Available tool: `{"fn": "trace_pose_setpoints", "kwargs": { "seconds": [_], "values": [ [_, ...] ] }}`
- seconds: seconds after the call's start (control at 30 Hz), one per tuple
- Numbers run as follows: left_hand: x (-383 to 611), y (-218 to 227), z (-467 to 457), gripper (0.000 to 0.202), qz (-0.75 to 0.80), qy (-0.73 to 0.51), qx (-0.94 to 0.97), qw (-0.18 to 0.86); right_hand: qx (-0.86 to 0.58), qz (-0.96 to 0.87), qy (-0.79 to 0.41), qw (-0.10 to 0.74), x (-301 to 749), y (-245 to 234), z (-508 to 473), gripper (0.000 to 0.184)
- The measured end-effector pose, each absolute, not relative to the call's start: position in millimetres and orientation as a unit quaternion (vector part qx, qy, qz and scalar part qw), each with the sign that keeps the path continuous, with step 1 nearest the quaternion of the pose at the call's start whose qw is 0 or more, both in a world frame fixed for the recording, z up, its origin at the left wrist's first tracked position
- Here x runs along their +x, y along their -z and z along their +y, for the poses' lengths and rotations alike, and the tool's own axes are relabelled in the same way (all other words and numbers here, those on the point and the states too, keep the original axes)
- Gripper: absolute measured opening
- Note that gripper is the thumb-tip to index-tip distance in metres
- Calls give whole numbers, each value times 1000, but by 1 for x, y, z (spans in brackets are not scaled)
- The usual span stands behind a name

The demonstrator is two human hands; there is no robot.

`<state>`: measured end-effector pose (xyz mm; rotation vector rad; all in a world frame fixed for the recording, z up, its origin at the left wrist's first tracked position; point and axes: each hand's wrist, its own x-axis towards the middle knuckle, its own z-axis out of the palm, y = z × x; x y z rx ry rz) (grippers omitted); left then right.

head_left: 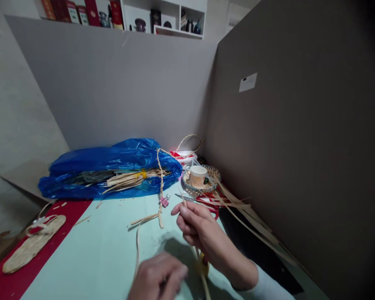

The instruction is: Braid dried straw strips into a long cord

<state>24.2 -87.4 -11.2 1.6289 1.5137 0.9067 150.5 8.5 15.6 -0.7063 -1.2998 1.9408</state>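
Right hand [195,223], right of one pink binder clip [164,202], pinching one thin straw-coloured strip [184,202]; left hand [158,276], below the clip, curled, contents indeterminable.

Along the far edge of the table [96,250] lies a plastic bag [134,150] with a straw bundle [125,181] in its opening, a sandal [34,246] at the left edge. Near the far right corner a cup [198,177] stands in a tray [213,177], scissors [189,198] before it, and strips [241,205] run down the right edge, partly over a mat [259,260]. Past the bag's right end a cord [161,179] runs forward, a clip [164,201] at it; the right hand [198,225] is before the scissors.
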Motion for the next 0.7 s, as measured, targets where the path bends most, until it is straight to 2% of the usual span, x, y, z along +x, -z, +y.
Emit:
{"fn": "trace_pose_setpoints", "kwargs": {
  "seconds": [0.1,0.2,0.43,0.6,0.7],
  "values": [
    [-22,-1,-65,27,683,-402,580,191,-295,-536,-713,342,144,-18,25,33],
    [-66,2,-33,25,712,-349,597,123,-314,-582,-684,308,139,-14,36,36],
    [-80,19,11,22,675,-251,656,227,-352,-639,-624,280,132,1,44,26],
    [-66,16,22,8,669,-224,658,262,-387,-760,-459,248,136,6,46,30],
    [-63,17,24,12,669,-211,650,293,-432,-791,-373,221,138,10,42,24]
  ]
}}
